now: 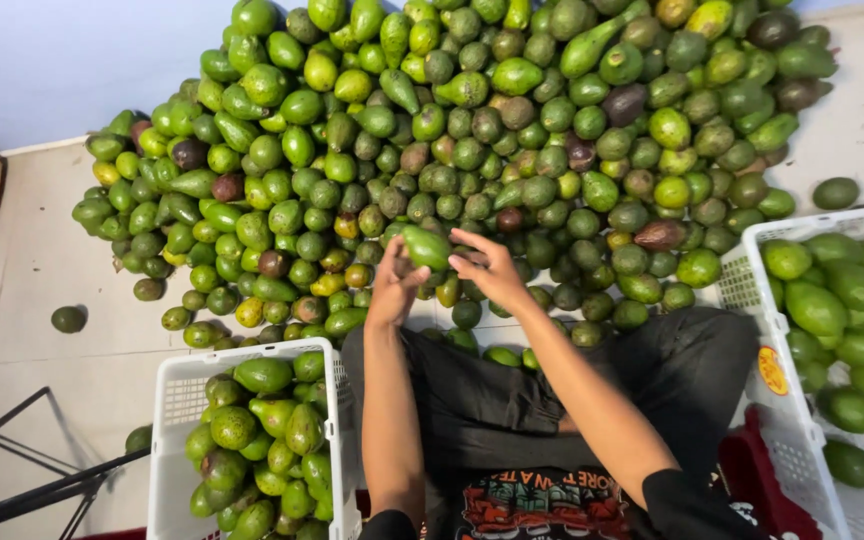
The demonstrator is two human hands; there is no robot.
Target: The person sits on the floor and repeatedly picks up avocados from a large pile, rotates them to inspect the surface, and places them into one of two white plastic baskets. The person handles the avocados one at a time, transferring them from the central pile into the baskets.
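Both hands meet on one green avocado (426, 246), long axis sloping right: left hand (393, 288) seemingly cupping beneath, right hand (489, 268) fingers touching.

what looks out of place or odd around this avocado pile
Two avocados have strayed from the big pile: one lone avocado sits on the floor at far left, another stray avocado lies at upper right by the right crate. Several dark brown fruits stand out among the green. Otherwise nothing looks spilled or damaged.
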